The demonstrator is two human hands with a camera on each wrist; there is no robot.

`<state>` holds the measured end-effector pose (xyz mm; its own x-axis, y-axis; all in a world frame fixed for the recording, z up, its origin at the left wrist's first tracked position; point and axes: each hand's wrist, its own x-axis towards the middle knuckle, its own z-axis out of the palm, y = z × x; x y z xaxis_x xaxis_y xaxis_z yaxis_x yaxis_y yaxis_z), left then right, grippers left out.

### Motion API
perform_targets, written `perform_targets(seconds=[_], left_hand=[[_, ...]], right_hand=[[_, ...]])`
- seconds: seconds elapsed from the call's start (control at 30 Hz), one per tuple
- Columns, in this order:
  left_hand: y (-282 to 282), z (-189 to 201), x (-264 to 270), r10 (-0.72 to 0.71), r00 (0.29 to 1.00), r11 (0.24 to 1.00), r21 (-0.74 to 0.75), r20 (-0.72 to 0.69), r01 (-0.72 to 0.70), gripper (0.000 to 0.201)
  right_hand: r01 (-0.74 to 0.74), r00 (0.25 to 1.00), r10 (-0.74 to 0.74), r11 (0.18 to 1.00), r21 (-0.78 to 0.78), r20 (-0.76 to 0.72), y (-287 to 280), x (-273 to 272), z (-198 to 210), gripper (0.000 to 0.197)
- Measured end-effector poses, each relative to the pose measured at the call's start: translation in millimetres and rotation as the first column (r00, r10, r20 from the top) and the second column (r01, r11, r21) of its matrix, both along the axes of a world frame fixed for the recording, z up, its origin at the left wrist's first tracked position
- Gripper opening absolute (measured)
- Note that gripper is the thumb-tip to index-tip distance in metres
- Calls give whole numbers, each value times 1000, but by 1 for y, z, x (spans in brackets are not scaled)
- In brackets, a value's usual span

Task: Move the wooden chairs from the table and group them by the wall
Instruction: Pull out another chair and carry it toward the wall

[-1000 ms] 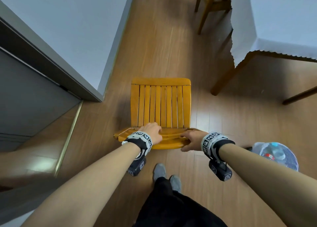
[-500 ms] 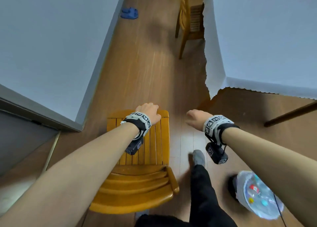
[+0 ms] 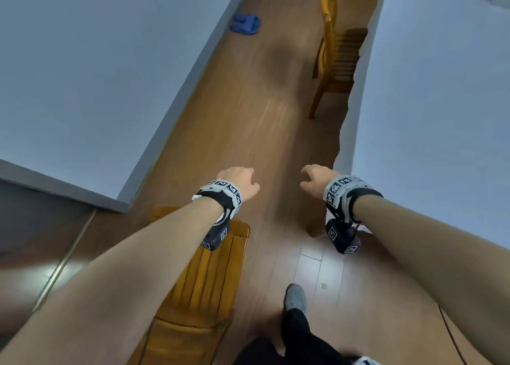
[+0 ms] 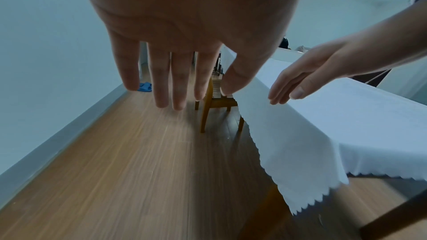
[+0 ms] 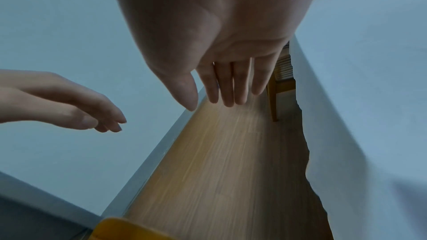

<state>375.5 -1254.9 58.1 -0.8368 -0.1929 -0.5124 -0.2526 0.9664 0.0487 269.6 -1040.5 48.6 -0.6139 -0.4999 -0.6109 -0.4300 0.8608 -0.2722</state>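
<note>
A wooden slatted chair [image 3: 209, 276] stands on the floor by the wall corner at the lower left, under my left forearm. A second wooden chair [image 3: 335, 58] [image 4: 213, 101] [image 5: 280, 81] is tucked at the table [image 3: 441, 116] far ahead on the right. My left hand [image 3: 242, 184] [image 4: 175, 87] hangs in the air with straight fingers, holding nothing. My right hand [image 3: 311, 178] [image 5: 221, 90] reaches forward beside it, fingers relaxed and empty, close to the tablecloth corner [image 4: 300, 180].
A white wall [image 3: 96, 75] with a grey skirting runs along the left. A blue slipper [image 3: 245, 24] lies by the wall far ahead. A wood-floor aisle [image 3: 248, 111] runs between wall and table. My foot in a grey sock [image 3: 295, 298] is on the floor.
Both hands let go of the near chair's back and lifted off it. I have walked forward past that chair, which now lies behind my left arm; the far chair is closer.
</note>
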Motion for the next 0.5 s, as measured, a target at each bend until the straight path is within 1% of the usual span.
perform_targets(seconds=[0.17,0.27,0.37,0.5], left_hand=[[-17,16,-77,14,1000,999,-37,-14,-15,43],[-31,17,-136,-21,1000,999,-48,-14,20,44],[-47,12,-209,-76,997,996,-50,-9,76,47],[-71,-5,-331,-168,985,986,-28,-30,167,47]], right_hand=[[54,998,-53,998,-23,15,-13,-79,2,52],[103,994,-101,994,-48,34,-23,-126,1,52],[149,988,-147,986,-69,37,-38,-180,-5,52],[223,975,-221,972,-77,32,-62,-269,-19,53]])
